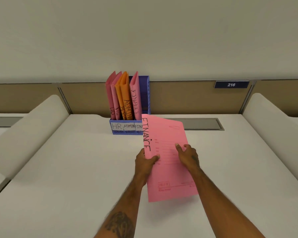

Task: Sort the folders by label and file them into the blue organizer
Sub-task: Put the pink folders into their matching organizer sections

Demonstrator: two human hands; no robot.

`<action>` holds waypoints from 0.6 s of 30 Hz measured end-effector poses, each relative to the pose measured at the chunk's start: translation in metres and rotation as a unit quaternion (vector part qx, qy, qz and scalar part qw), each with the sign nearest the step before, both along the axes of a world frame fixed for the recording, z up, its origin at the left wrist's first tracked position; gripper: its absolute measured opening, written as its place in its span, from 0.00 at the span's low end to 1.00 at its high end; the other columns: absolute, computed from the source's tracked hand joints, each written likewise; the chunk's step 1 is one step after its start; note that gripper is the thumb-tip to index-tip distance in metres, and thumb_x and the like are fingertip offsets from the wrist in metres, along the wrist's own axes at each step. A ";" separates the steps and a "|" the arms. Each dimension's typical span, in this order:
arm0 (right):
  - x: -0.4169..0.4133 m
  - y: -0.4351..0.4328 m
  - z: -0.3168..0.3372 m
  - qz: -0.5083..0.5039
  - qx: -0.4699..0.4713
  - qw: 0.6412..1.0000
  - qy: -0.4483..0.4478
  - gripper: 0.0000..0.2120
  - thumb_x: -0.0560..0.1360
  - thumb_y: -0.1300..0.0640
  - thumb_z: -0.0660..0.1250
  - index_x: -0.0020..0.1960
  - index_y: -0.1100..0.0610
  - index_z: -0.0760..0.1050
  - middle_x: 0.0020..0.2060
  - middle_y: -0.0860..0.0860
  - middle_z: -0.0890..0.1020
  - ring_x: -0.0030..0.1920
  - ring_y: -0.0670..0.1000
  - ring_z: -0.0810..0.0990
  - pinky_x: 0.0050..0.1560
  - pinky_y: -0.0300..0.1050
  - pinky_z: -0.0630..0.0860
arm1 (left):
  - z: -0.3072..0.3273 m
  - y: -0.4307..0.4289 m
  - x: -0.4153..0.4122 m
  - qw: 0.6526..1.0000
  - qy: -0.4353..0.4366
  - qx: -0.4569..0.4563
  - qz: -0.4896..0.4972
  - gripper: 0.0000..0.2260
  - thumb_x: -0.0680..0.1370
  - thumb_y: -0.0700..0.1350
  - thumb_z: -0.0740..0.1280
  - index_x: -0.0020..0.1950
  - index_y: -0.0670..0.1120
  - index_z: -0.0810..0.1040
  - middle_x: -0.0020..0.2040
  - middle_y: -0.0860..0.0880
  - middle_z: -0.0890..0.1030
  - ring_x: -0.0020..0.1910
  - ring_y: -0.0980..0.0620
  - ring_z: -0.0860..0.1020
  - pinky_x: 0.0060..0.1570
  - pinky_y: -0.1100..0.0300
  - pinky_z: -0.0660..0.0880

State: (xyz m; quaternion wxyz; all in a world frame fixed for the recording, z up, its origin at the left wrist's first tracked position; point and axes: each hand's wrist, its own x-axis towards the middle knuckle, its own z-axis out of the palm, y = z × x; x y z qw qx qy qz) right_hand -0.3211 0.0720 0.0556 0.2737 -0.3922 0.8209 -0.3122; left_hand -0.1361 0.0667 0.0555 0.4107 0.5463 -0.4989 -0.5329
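Folder (169,157), pink, hand-lettered FINANCE along its left edge, is held above the bench (76,169) just at 5 o'clock of the blue organizer (145,93); its top left corner overlaps the organizer's front label strip in this view. Left hand (144,162) pinches the left edge, thumb on the face and fingers (141,152) wrapped behind. Right hand (187,155) lies on the face with fingers (178,147) curled loosely; whether it grips the far edge I cannot tell.

Organizer contents: two pink HR folders (113,98) in the 9 o'clock slot, two orange ADMIN folders (125,98) in the middle, one pink FINANCE folder (135,98) in the 3 o'clock slot. Front labels read HR, ADMIN, FINA-.

Judged step: last folder, to go into the 3 o'clock slot.

Risks:
- Filed FINANCE folder leans across its slot; the incoming edge may butt against it and crumple or push it over.
- Slots are narrow and adjacent; a drift toward 9 o'clock lands the folder in ADMIN.
- Thin card, held low, may flex at the leading corner and catch the slot wall.
- Light organizer may slide toward 12 o'clock if pushed.
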 end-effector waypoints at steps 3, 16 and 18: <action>0.049 -0.023 0.036 0.033 -0.058 0.998 0.005 0.34 0.75 0.34 0.60 0.73 0.54 0.65 0.70 0.57 0.71 0.66 0.60 0.73 0.63 0.58 0.74 | 0.016 -0.015 0.032 0.998 -0.036 -0.054 0.000 0.18 0.73 0.44 0.75 0.61 0.50 0.75 0.56 0.50 0.83 0.49 0.49 0.83 0.51 0.47 0.82; 0.203 -0.112 0.199 0.069 -0.147 0.965 0.204 0.25 0.74 0.37 0.62 0.63 0.52 0.65 0.49 0.50 0.78 0.41 0.52 0.75 0.37 0.45 0.72 | 0.087 -0.065 0.086 0.943 -0.205 -0.247 0.085 0.18 0.78 0.44 0.70 0.66 0.45 0.72 0.53 0.47 0.83 0.44 0.49 0.80 0.50 0.51 0.81; 0.207 -0.120 0.220 0.044 -0.152 0.961 0.229 0.20 0.76 0.44 0.62 0.62 0.54 0.66 0.50 0.53 0.79 0.41 0.52 0.74 0.38 0.45 0.72 | 0.093 -0.070 0.082 0.934 -0.210 -0.276 0.089 0.20 0.78 0.44 0.68 0.69 0.46 0.71 0.56 0.47 0.83 0.47 0.48 0.82 0.51 0.52 0.81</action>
